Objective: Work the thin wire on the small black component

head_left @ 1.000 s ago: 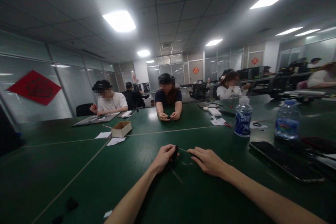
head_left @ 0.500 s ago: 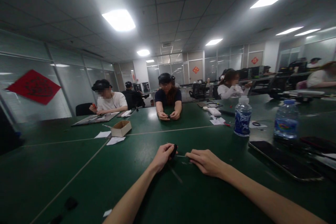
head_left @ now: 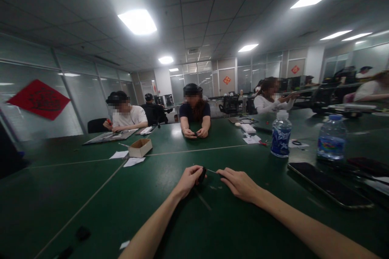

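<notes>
My left hand (head_left: 189, 180) is closed on a small black object (head_left: 202, 175), pinched between thumb and fingers above the green table (head_left: 170, 218). Its exact kind is too small to make out. A thin, pale, stick-like piece (head_left: 212, 171) reaches from the black object across to my right hand (head_left: 238, 184). The fingertips of my right hand are closed on the far end of that thin piece; what else they may hold is hidden. Several tiny light scraps (head_left: 215, 187) lie on the table just below the gap between my hands.
To the right stand two bottles, one with a blue label (head_left: 281, 137) and one blue-capped (head_left: 332, 139), beside a black phone (head_left: 330, 184). A small cardboard box (head_left: 140, 148) sits front left. Across the table a person (head_left: 194, 113) works with both hands.
My right fingertips have risen slightly, and the thin piece now slants upward at the black object instead of lying nearly level. My left hand has barely moved.
</notes>
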Action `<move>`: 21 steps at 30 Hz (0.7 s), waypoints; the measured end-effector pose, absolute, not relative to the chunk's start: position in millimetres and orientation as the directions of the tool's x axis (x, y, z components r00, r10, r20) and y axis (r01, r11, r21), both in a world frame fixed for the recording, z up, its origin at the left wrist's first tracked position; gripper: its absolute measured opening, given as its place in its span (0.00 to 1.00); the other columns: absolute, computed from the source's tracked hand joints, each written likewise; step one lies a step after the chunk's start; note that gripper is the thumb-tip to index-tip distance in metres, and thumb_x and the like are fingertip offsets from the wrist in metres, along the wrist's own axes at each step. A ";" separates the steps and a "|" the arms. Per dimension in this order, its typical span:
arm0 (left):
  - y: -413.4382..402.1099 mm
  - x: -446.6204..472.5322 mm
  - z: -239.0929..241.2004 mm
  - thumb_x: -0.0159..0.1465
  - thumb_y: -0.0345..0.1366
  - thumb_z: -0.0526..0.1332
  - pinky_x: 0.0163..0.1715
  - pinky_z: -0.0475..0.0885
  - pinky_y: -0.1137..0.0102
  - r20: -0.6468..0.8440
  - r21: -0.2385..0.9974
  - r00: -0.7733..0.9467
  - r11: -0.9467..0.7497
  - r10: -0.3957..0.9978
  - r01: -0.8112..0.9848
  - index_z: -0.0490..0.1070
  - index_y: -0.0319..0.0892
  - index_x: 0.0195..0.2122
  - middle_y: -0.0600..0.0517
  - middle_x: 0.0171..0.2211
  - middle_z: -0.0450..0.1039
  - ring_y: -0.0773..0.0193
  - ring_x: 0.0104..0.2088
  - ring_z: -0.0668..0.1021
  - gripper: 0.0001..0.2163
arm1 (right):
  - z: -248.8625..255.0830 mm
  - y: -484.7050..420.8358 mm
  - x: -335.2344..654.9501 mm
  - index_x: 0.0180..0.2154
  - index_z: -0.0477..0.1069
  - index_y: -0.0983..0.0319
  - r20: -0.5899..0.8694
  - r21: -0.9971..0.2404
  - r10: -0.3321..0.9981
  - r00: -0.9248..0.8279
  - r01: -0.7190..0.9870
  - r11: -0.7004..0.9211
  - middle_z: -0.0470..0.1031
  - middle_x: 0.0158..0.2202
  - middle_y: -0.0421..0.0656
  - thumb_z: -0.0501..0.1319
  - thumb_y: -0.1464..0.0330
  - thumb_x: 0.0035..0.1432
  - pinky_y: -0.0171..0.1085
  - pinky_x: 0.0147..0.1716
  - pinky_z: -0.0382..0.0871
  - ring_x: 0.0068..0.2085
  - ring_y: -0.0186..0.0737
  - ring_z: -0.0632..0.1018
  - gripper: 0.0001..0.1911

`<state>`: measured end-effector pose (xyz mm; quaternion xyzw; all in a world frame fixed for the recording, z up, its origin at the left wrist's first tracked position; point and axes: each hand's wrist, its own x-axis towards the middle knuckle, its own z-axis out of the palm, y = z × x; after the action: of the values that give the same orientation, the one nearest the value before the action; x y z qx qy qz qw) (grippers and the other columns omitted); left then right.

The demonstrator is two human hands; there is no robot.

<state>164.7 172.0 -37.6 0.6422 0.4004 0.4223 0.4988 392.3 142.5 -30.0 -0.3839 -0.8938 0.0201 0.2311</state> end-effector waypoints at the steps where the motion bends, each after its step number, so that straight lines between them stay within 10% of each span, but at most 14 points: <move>1: 172.0 164.7 -37.6 0.53 0.56 0.60 0.23 0.56 0.74 0.144 0.979 0.320 -0.182 0.937 0.093 0.72 0.36 0.38 0.48 0.29 0.72 0.69 0.24 0.66 0.26 | -30.2 142.5 392.5 0.54 0.61 0.60 0.399 -0.211 0.695 -0.598 0.678 0.704 0.70 0.41 0.45 0.47 0.67 0.65 0.35 0.34 0.69 0.35 0.36 0.73 0.17; 21: 169.5 161.7 -36.4 0.56 0.54 0.59 0.25 0.56 0.73 0.139 0.967 0.373 -0.207 0.917 0.148 0.72 0.36 0.41 0.49 0.29 0.71 0.68 0.25 0.66 0.24 | -31.0 143.6 392.0 0.54 0.63 0.58 0.400 -0.198 0.680 -0.614 0.667 0.718 0.71 0.40 0.45 0.48 0.68 0.64 0.35 0.35 0.68 0.36 0.38 0.74 0.17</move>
<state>161.7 169.5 -36.4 0.6694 0.3980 0.3940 0.4881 392.0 143.6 -31.0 -0.3751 -0.8982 0.0144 0.2288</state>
